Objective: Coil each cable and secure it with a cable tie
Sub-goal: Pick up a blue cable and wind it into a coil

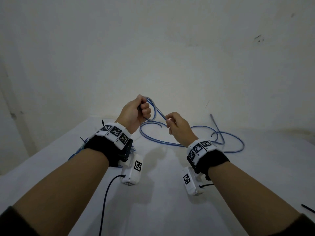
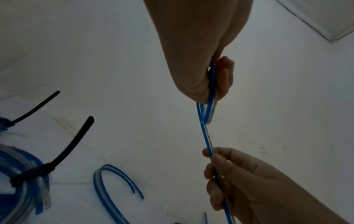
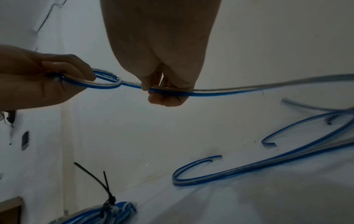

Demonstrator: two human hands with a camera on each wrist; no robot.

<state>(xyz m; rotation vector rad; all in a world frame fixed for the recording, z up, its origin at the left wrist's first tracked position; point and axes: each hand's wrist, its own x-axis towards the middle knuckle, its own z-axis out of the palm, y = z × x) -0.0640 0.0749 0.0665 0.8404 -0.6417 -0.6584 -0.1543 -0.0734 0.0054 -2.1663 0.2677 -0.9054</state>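
Note:
My left hand (image 1: pixel 142 109) is raised above the white table (image 1: pixel 162 193) and grips a small loop of the blue-and-clear cable (image 1: pixel 154 110). From that loop (image 3: pixel 107 80) a short straight run leads to my right hand (image 1: pixel 170 124), which pinches the cable (image 3: pixel 166 91) between thumb and fingers. In the left wrist view the loop (image 2: pixel 207 112) hangs from my left hand (image 2: pixel 214 84) with my right hand (image 2: pixel 216 169) just below it. The rest of the cable (image 1: pixel 226 147) lies in loose curves on the table, one free end (image 3: pixel 216 157) curling near the middle.
A coiled blue cable bundle (image 2: pixel 25 178) bound with black cable ties (image 2: pixel 72 145) lies at the left under my left wrist; its ties (image 3: pixel 107 195) stick upward. A loose black tie (image 1: pixel 307 208) lies at the table's right edge. A white wall (image 1: pixel 162 57) stands close behind.

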